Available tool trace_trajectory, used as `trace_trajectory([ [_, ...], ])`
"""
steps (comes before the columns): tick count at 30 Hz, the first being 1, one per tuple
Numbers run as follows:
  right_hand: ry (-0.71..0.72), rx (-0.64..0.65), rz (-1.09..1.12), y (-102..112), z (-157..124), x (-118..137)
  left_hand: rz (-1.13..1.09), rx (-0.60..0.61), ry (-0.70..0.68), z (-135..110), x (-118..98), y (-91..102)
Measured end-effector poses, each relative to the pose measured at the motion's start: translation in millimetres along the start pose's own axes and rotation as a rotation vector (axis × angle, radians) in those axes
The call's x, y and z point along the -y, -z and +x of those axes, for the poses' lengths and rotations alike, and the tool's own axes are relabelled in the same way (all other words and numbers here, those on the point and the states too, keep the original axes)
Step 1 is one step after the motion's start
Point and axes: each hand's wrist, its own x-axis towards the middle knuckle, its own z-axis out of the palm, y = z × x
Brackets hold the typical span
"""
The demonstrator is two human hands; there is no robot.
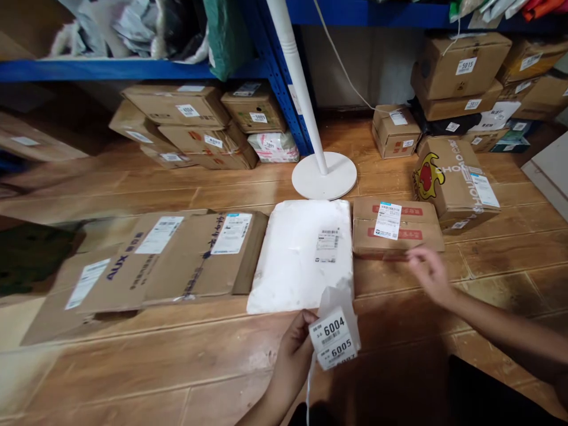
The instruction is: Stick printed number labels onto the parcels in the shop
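My left hand (293, 352) is closed on a strip of white number labels (333, 337) reading 6004 and 6005, held just in front of a white padded parcel (293, 260) lying flat on the wooden floor. My right hand (428, 275) hovers, slightly blurred, at the near edge of a flat brown box (417, 234) with red tape and a shipping label; its fingers are loosely curled and I see nothing in them. To the left lie two flat cardboard parcels (177, 260), one printed AUX.
A white lamp stand (323, 174) rises from a round base behind the white parcel. A brown box with a red and yellow cartoon (452, 180) sits at the right. Labelled boxes (195, 124) are stacked under blue shelving (110, 69), and more boxes (461, 71) at the right.
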Motion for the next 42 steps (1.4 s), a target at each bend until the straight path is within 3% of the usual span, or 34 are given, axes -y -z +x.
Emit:
trace_trajectory([
  [2,0.09,0.588,0.192,-30,-13,57,-0.046,0.026,0.051,2,-5,-4.8],
  [4,-0.007,0.733,0.312,-59,-19,91,-0.06,0.05,0.091,3,-9,-6.5],
  [8,-0.324,0.692,0.501,-101,-17,99,-0.095,0.065,0.169,2,-8,0.1],
  [12,-0.46,0.666,0.589,-117,-15,92,-0.335,0.015,0.268,-4,0,5.5],
  [15,-0.513,0.678,0.601,-121,-16,97,-0.262,-0.048,0.234,-7,2,6.1],
  [20,-0.504,0.578,0.559,-132,-20,98,-0.084,-0.102,0.218,-4,8,10.8],
  [25,-0.766,0.644,0.533,-138,-80,82,0.062,-0.033,0.315,-19,54,8.1],
  [28,-0.891,0.731,0.494,-134,-125,71,0.228,0.02,0.237,-38,81,4.5],
  [31,-0.762,0.698,0.399,-129,-139,68,0.29,0.019,0.065,-50,89,5.5],
  [34,-0.605,0.645,0.35,-128,-122,73,0.179,0.034,0.01,-50,89,9.0],
  [38,-0.448,0.629,0.272,-145,-99,72,-0.033,-0.025,0.226,-39,110,13.0],
  [42,-0.393,0.578,0.197,-188,-106,58,-0.047,-0.151,0.373,-29,144,21.9],
])
